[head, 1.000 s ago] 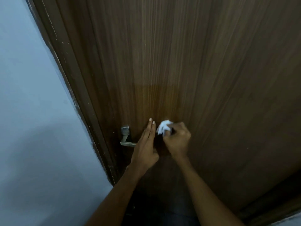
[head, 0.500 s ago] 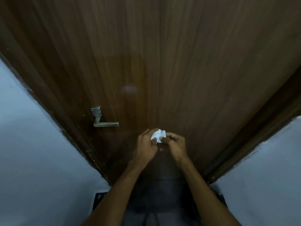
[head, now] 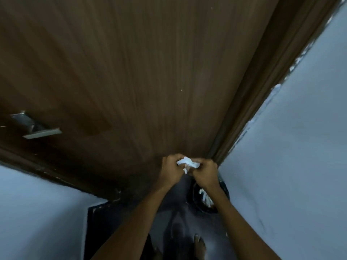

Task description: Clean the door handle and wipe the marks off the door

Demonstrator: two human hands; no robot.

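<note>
- Presently the door handle (head: pixel 36 126), a metal lever on a square plate, sits at the far left of the view, well apart from both hands and untouched.
- Door (head: pixel 140 72): dark wood-grain panel filling most of the view. A few pale specks show on the right half; blur prevents saying whether any marks remain.
- White tissue (head: pixel 187 163): crumpled into a small wad, held in front of the lower door, near the right-hand frame (head: pixel 253 94).
- Left hand (head: pixel 171 171): grip closed, fingers curled round the left side of the wad.
- Right hand (head: pixel 205 174): grip closed likewise, pinching the right side. Both hands appear to be bunching or refolding the tissue, not wiping.
- Below the right wrist stands a dark round bin (head: pixel 212 201) on the floor, with white scraps inside.
- Pale walls flank the door on both sides; a bare foot (head: pixel 200 244) shows at the bottom edge.
- Assessment: no wiping contact at this moment. The position over the bin suggests either disposal or a fresh fold; completion of handle and door cannot be confirmed.
</note>
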